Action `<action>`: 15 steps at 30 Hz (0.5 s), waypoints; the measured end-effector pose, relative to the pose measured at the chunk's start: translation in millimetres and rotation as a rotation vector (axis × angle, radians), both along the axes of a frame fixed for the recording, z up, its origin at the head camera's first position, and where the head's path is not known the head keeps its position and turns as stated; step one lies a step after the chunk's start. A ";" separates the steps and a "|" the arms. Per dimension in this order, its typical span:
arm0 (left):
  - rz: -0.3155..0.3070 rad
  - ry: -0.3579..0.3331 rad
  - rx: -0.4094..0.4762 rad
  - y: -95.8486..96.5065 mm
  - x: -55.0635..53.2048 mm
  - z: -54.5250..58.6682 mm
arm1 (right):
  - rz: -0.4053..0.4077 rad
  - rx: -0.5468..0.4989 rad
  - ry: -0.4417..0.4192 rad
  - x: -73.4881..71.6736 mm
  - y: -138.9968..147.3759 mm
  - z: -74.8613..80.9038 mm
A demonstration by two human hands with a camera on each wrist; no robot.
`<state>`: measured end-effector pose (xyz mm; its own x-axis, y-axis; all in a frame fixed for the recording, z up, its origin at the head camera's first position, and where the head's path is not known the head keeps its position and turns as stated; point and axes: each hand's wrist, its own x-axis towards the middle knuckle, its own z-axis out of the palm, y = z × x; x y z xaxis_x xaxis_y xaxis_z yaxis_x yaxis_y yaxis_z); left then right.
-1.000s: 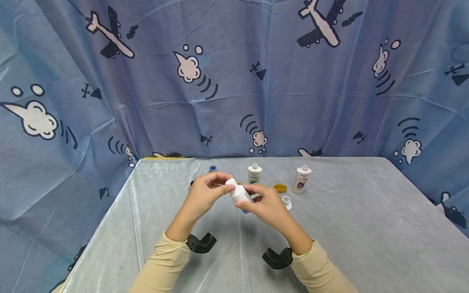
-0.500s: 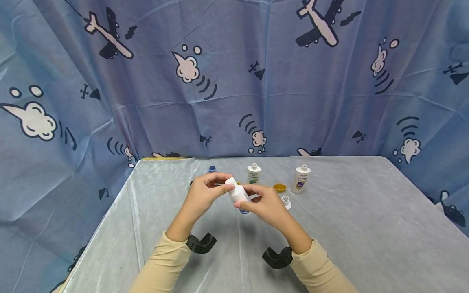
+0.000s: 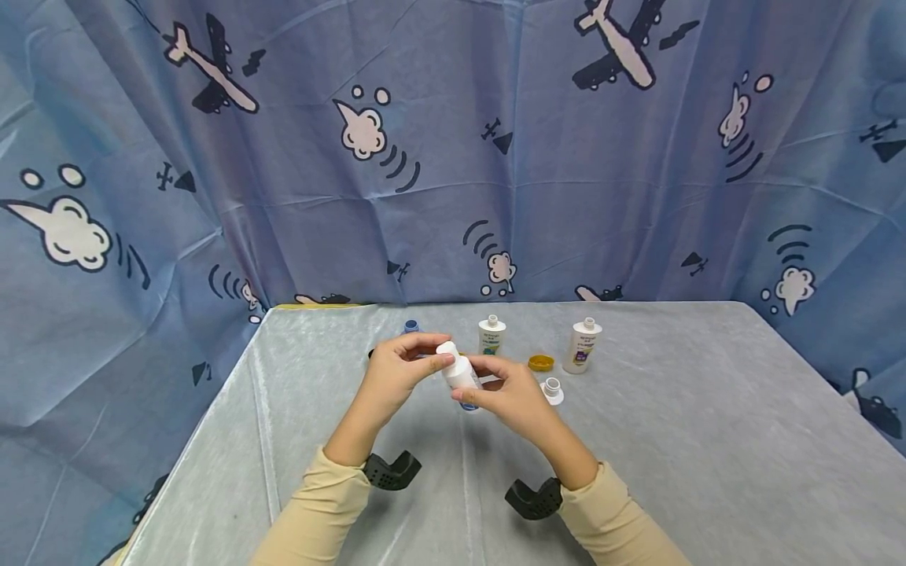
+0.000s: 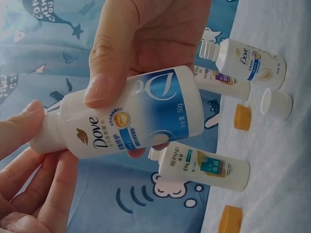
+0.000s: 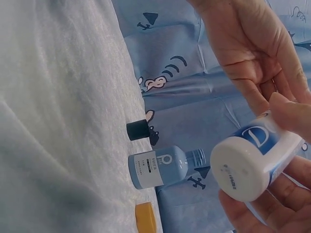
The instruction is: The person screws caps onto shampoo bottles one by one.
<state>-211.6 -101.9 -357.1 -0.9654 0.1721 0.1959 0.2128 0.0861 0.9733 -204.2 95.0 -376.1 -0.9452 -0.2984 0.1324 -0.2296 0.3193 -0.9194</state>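
A small white Dove bottle (image 4: pixel 141 109) with a blue-and-white label is held in the air, tilted, between both hands. My left hand (image 3: pixel 396 377) pinches its white cap (image 4: pixel 47 132) between thumb and fingers. Around the bottle's body, my right hand (image 3: pixel 520 397) has its thumb on one side and fingers on the other. The bottle's round base (image 5: pixel 239 169) faces the right wrist camera. Cap and bottle neck are together, the cap partly covered by the left fingers.
Behind the hands stand uncapped bottles: a blue one (image 5: pixel 160 167), a REPAND one (image 3: pixel 491 336), a purple-labelled one (image 3: pixel 583 346) and another Dove bottle (image 4: pixel 252 63). Loose caps lie among them: yellow (image 3: pixel 541 363), dark (image 5: pixel 138 130) and white (image 4: pixel 277 103). A patterned curtain (image 3: pixel 453 157) hangs behind the table.
The held bottle's lower end has swung slightly left, leaving it a little more upright. Both hands keep their hold in nearly the same place.
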 end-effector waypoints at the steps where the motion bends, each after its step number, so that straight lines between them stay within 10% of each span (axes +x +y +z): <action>1: 0.000 0.000 0.000 -0.1 -0.1 -0.2 | 0.002 -0.001 0.001 -0.4 -0.3 -0.6; 15: 0.017 -0.014 -0.020 -0.4 -1.8 -1.4 | 0.054 -0.058 0.002 -2.6 -0.2 -6.9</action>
